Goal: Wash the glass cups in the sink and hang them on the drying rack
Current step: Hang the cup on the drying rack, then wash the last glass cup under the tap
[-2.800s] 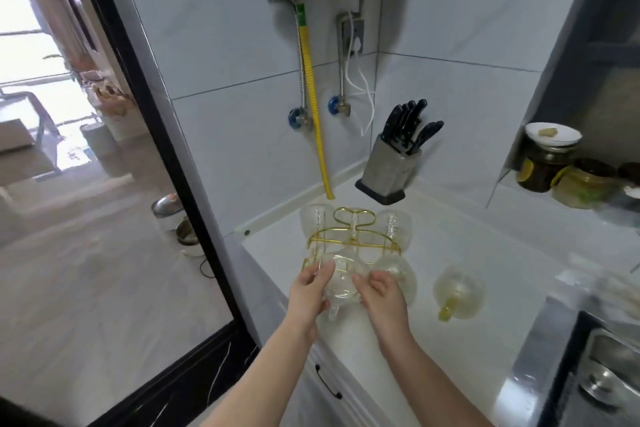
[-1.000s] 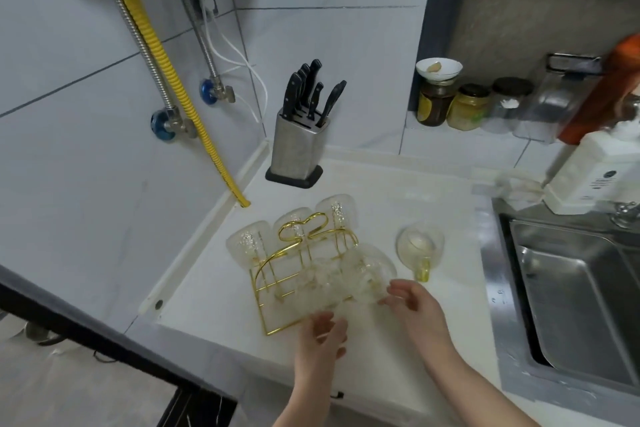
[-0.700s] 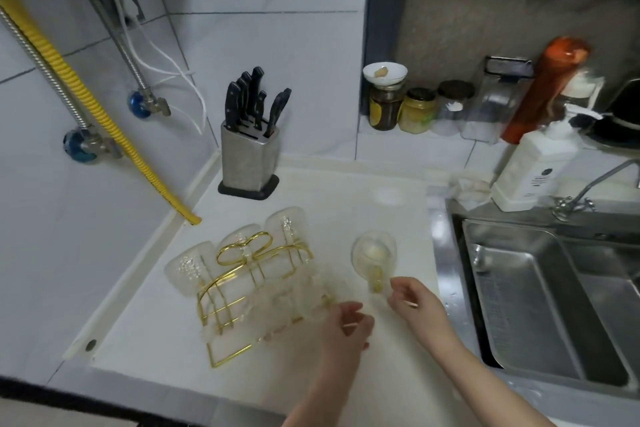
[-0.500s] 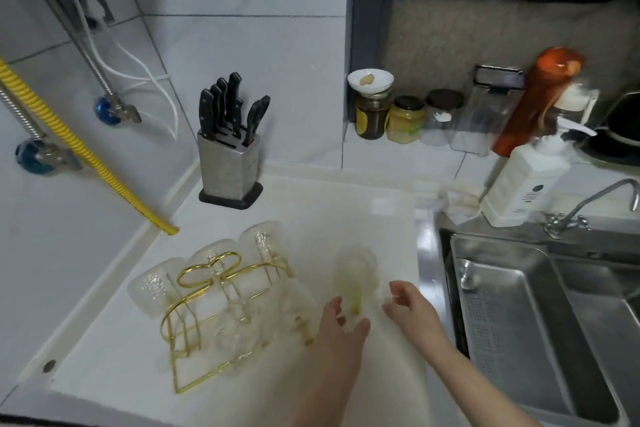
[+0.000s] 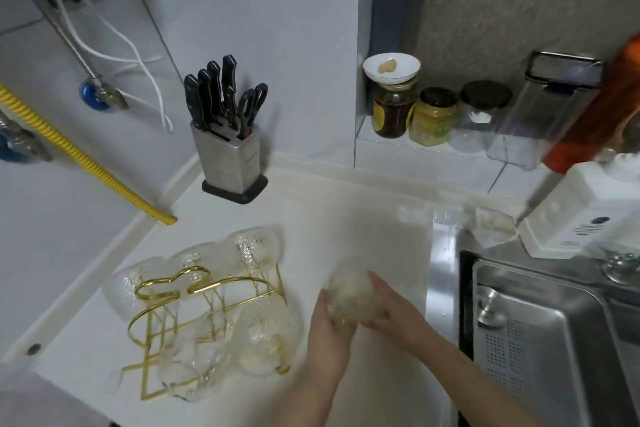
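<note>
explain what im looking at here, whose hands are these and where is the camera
There is no machine: a person wears a camera on the head, looking down at their own hands. The left hand and right hand hold one glass cup between them above the white counter. Beside them stands a gold drying rack with other cups hanging on it. A knife block stands in the corner, and the steel sink is on the right.

I see gold wire drying rack [image 5: 207, 308], clear textured glass cups [image 5: 256, 250], white counter [image 5: 346, 218], yellow hose [image 5: 86, 163], black knife handles [image 5: 221, 90].
</note>
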The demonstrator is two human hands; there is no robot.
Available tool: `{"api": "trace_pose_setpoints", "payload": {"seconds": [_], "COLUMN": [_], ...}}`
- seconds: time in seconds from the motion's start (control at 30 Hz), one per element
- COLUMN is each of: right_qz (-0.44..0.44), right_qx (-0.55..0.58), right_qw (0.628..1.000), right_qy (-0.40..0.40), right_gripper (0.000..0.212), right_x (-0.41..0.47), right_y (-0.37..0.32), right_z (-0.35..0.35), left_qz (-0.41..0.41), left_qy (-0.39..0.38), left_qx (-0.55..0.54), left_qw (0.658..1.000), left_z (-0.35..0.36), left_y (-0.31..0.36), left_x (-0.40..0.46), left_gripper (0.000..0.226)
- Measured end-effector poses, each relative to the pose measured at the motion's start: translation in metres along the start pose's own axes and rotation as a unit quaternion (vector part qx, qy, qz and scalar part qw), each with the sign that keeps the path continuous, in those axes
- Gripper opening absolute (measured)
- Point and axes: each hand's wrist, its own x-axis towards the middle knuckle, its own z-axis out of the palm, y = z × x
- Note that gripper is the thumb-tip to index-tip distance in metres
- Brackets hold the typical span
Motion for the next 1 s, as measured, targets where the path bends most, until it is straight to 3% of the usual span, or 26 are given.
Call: {"api": "trace_pose_setpoints", "payload": {"seconds": [0.2,0.4,0.63,0.77,0.83,0.9,1.0], "right_qz": [-0.038,-0.04,-0.03,-0.024,-0.019,-0.017,-0.006], "right_qx": [0.091,0.193,0.292,0.293,0.305,0.321,0.319], "right_qw": [0.994,0.969,0.928,0.908,0.893,0.88,0.871], "right_qy": [0.05,0.149,0.23,0.299,0.332,0.35,0.374], "right_gripper": [0.082,0.078,0.056,0.057,0.059,0.074,0.083], "right_x": [-0.02,-0.084,-0.193,-0.257,-0.29,-0.32,-0.357], "right_y": [0.016,0.024,0.03,0.048,0.058,0.068,0.086], "right_z": [0.004,0.001,-0.001,-0.006,-0.01,-0.015,-0.022], "left_qz": [0.014,0.103,0.16,0.215,0.212,0.207,0.173], "left_qy": [-0.023,-0.063,-0.174,-0.259,-0.309,-0.35,-0.373], "left_qx": [-0.01,-0.007,-0.037,-0.027,-0.056,-0.069,-0.076], "left_qw": [1.0,0.993,0.971,0.941,0.925,0.911,0.908], "left_z": [0.0,-0.001,0.013,0.033,0.043,0.057,0.085], "left_y": [0.003,0.018,0.026,0.032,0.038,0.041,0.045], "left_x": [-0.011,-0.05,-0.111,-0.147,-0.168,-0.189,-0.217], "left_gripper": [0.079,0.075,0.066,0.049,0.052,0.057,0.053]}}
